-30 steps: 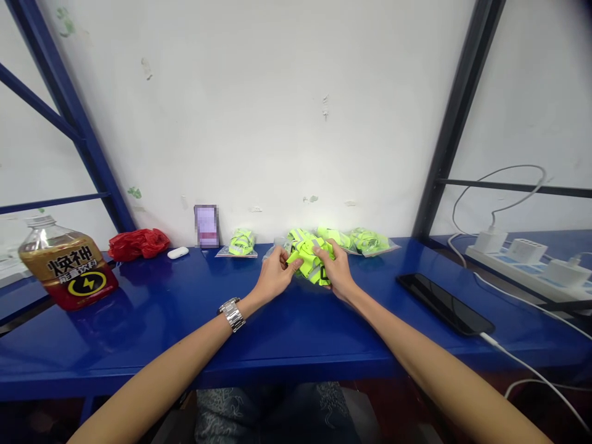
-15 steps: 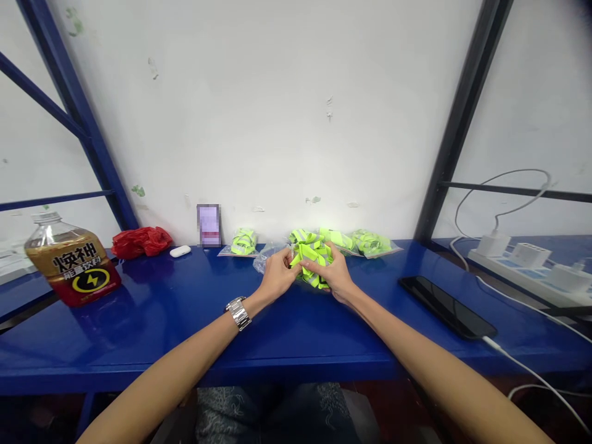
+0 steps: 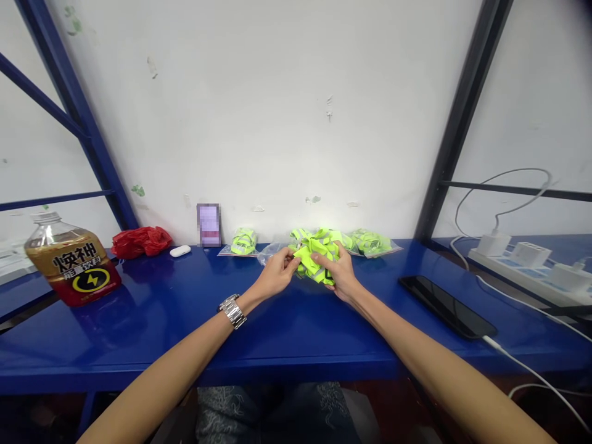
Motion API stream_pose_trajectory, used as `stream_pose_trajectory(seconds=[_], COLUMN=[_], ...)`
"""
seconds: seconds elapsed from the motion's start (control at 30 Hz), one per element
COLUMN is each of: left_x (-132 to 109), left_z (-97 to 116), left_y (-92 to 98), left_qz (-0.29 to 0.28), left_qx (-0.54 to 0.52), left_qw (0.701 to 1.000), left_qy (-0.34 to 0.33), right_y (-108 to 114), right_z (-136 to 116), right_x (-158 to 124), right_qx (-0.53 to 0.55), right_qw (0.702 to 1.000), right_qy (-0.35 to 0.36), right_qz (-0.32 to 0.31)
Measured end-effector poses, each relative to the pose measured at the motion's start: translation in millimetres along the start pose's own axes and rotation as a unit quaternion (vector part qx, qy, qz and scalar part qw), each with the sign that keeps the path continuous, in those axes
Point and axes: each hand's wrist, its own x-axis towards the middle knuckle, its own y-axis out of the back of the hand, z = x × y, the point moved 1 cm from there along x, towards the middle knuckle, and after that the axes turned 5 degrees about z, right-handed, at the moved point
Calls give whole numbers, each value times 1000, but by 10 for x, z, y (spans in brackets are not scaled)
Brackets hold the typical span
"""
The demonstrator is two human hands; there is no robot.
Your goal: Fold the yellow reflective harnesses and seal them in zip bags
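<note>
A crumpled neon-yellow reflective vest point(image 3: 318, 262) with silver stripes is held up just over the blue table. My left hand point(image 3: 277, 271) pinches its left edge between thumb and fingers. Wrapped around the right side is my right hand point(image 3: 341, 271), its thumb across the front. A clear plastic bag point(image 3: 272, 251) lies behind my left hand, partly hidden. Similar neon-yellow bundles in clear bags rest along the wall: one bagged bundle point(image 3: 243, 242) to the left, another bagged bundle point(image 3: 370, 242) to the right. Others behind the vest are partly covered.
A large drink bottle point(image 3: 74, 262) stands at the left, near a red plastic bag point(image 3: 141, 242) and a white earphone case point(image 3: 180, 251). A phone point(image 3: 209, 226) leans on the wall. At right lie a black phone point(image 3: 448, 306) on a cable and a power strip point(image 3: 531, 271).
The vest has been turned and loosened, with wider cloth showing on its right. My left hand has shifted slightly left and my right hand slightly right.
</note>
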Motion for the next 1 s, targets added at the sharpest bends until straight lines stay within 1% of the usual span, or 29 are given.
stream_pose_trajectory(seconds=[0.13, 0.2, 0.27, 0.33, 0.4, 0.43, 0.5, 0.53, 0.6, 0.7, 0.73, 0.8, 0.9, 0.97, 1.0], left_x=[-12, -23, -34, -51, -77, -94, -131, -149, -178, -189, -182, -156, -104, -77, -68], left_z=[-50, -22, 38, 114, 192, 227, 285, 305, 326, 329, 331, 341, 346, 316, 289], left_y=[57, 53, 20, -40, -115, -153, -214, -232, -230, -113, -46, 111, 307, 344, 332], left_qz=[17, 33, 66, 107, 141, 148, 143, 131, 93, 31, 19, 19, 57, 49, 39], left_qx=[21, 51, 86, 115, 130, 134, 138, 140, 149, 196, 223, 288, 393, 440, 451], left_qw=[1000, 998, 994, 987, 981, 979, 979, 979, 981, 973, 966, 940, 882, 853, 847], left_qy=[-15, -18, -22, -26, -30, -36, -54, -65, -85, -116, -133, -181, -251, -275, -278], right_y=[-31, -38, -36, -25, -11, -4, 7, 12, 21, 48, 59, 77, 72, 46, 30], right_z=[3, 18, 37, 55, 69, 75, 87, 93, 102, 81, 65, 29, -8, -13, -11], right_x=[-27, -25, -10, 14, 41, 51, 60, 60, 56, 54, 56, 61, 58, 41, 30], right_qx=[-4, -11, -19, -31, -63, -93, -163, -194, -229, -222, -215, -200, -176, -157, -151], right_qw=[1000, 999, 1000, 999, 993, 985, 960, 947, 933, 934, 936, 942, 954, 961, 964], right_qy=[-9, -16, -7, 29, 99, 143, 224, 252, 276, 278, 278, 270, 242, 223, 216], right_qz=[-26, -25, -11, 6, 24, 32, 42, 40, 23, 5, 5, 0, -20, -34, -40])
